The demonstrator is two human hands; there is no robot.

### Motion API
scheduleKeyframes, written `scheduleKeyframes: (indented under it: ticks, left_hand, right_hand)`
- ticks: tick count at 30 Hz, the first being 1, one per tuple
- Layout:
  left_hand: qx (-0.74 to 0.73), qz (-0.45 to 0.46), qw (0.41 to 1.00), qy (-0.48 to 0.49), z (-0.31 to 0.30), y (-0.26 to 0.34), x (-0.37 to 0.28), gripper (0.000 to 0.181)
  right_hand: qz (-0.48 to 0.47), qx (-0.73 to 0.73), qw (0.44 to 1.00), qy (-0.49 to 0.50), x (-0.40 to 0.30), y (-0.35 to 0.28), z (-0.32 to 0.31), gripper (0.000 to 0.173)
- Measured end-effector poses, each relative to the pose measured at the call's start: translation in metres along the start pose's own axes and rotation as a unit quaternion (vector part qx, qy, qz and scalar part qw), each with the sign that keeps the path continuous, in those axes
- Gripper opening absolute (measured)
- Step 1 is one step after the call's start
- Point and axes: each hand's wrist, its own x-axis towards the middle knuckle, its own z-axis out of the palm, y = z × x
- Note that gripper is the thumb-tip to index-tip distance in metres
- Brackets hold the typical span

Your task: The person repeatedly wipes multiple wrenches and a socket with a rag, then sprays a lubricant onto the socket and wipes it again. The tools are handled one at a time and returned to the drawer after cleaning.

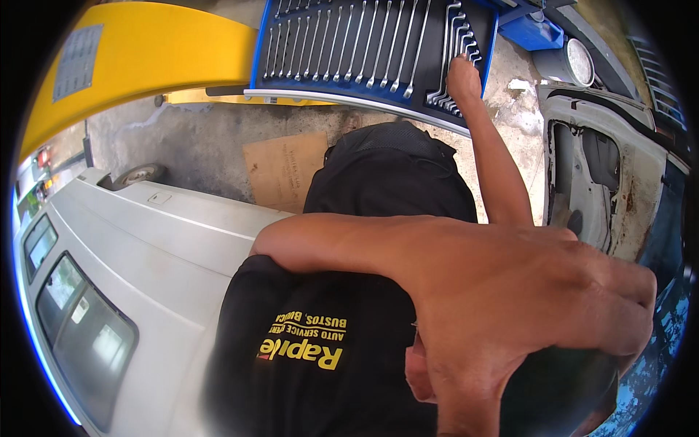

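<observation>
My right hand (pixel 464 79) reaches into a blue-edged tool drawer (pixel 355 99), over the offset ring wrenches (pixel 449 46) at its right side. Its fingers touch or nearly touch these wrenches; whether they grip one is hidden. To the left, a long row of combination wrenches (pixel 349 49) lies in the dark drawer liner, graded by size. My left forearm crosses my chest, and my left hand (pixel 519 289) is large and close to the camera at the lower right. Its back faces the camera, with the fingers bent away; its palm and anything in it are hidden.
A white vehicle (pixel 164 240) stands at the left, below a yellow panel (pixel 164 49). Flat cardboard (pixel 286 169) lies on the concrete floor. A worn vehicle door (pixel 628 180), a whitish bucket (pixel 573 63) and a blue container (pixel 532 33) are at the right.
</observation>
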Motion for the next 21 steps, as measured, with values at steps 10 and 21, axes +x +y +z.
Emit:
scheduleKeyframes:
  ticks: [10, 21]
  left_hand:
    - [-0.020, 0.045, 0.999, -0.003, 0.013, 0.004, 0.011, 0.090]
    - [0.015, 0.068, 0.997, 0.030, 0.020, 0.016, 0.006, 0.092]
  right_hand:
    - [-0.070, -0.090, 0.979, -0.167, 0.031, 0.027, -0.004, 0.030]
    - [-0.012, -0.052, 0.981, -0.184, 0.077, 0.032, -0.049, 0.035]
